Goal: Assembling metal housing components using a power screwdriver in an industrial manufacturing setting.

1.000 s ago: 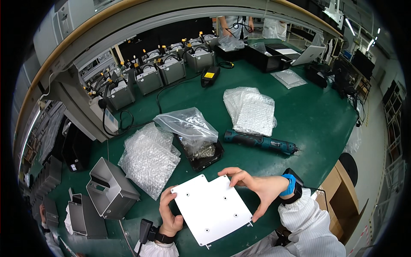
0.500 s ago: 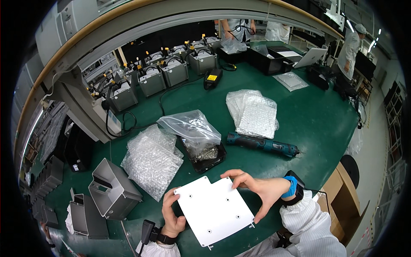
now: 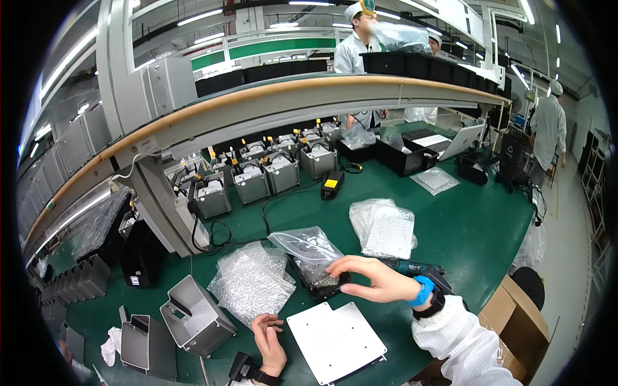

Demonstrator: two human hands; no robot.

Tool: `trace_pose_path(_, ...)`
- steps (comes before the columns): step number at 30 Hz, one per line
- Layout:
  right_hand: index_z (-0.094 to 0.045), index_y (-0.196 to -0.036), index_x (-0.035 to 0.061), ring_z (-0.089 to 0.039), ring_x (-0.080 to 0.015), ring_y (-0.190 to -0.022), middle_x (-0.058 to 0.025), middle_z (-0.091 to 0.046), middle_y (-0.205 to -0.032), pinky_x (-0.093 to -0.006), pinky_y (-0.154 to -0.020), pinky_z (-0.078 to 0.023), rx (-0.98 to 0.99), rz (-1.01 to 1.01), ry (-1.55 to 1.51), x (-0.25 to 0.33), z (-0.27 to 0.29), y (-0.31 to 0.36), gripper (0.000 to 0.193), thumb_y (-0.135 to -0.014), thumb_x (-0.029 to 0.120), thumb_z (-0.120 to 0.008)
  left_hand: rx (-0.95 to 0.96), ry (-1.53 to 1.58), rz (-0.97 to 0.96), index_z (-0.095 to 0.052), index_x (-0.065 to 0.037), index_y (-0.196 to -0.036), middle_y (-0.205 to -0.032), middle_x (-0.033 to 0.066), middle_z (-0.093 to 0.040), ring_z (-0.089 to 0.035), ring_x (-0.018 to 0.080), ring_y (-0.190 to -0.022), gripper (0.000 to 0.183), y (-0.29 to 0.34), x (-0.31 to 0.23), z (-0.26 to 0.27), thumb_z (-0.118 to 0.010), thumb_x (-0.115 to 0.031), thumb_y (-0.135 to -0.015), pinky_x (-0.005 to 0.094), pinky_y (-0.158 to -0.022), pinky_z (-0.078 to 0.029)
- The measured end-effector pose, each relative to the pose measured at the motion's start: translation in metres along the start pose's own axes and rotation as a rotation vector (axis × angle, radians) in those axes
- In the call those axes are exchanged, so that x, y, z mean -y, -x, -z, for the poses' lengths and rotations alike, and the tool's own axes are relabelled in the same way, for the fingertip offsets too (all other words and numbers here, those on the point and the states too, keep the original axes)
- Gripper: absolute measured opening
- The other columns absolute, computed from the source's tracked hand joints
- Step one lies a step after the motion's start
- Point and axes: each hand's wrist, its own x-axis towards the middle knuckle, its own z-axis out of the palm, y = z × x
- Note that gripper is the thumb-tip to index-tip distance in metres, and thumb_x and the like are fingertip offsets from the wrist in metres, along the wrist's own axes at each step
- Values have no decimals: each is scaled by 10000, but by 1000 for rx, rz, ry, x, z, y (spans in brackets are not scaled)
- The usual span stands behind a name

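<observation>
A white metal plate (image 3: pixel 335 341) with a notched corner and small holes lies on the green tabletop in front of me. Just left of it is my left hand (image 3: pixel 268 347), fingers loosely bent and apart, holding nothing. My right hand (image 3: pixel 373 280) stretches over the plate's far edge, its fingertips at the black tray (image 3: pixel 318 293) of small metal parts. That hand's fingers are extended; nothing shows in them. Over the tray lies a clear plastic bag (image 3: pixel 309 248). Behind my right hand, a teal cordless screwdriver (image 3: pixel 412 266) is partly hidden.
Bubble wrap sheets (image 3: pixel 251 283) lie left of the tray, more bubble wrap (image 3: pixel 384 228) beyond it. Grey metal housings (image 3: pixel 196 318) stand at the left. Several assembled grey units (image 3: pixel 283 170) line the back. A cardboard box (image 3: pixel 515 309) is at the right; people stand farther off.
Both hands have let go of the white plate, which now lies on the table. My right hand has moved forward to the black tray. The view has tilted up.
</observation>
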Motion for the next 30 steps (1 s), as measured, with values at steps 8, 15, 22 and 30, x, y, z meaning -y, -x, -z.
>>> trace_pose_path(8, -637, -862, -5, -616, -366, -796, -187, -629, -838, -416, -717, -498, 249, -313, 934, -89, -19, -80, 169, -719, 31, -555, 12, -85, -58, -445, -4, -1142, -903, 74, -564, -565, 147, -764, 258, 3, 27, -1, -479, -118, -913, 262, -661, -462)
trace_pose_path(15, -656, -670, -10, -625, -351, -708, -200, -628, -709, -405, -667, -497, 365, -205, 829, -138, -43, -73, 112, -679, 70, -578, 32, -248, -57, -472, -3, -1085, -902, 117, -573, -567, 190, -743, 210, 1, 19, -5, -486, -121, -911, 297, -651, -462)
trace_pose_path(22, -648, -740, -10, -607, -382, -714, -217, -623, -744, -411, -666, -482, 447, -221, 825, -169, -43, -65, 133, -674, 90, -590, 142, -108, 71, -406, 7, -1101, -877, 98, -540, -545, 130, -720, 270, -3, 4, -6, -508, -35, -855, 235, -620, -442)
trace_pose_path(30, -656, -749, -2, -605, -370, -705, -214, -624, -753, -412, -665, -486, 332, -194, 794, -148, -41, -62, 125, -671, 66, -587, 37, -215, -77, -509, -7, -1000, -729, 60, -521, -498, 166, -625, 145, -2, -10, -9, -495, -119, -909, 284, -564, -416)
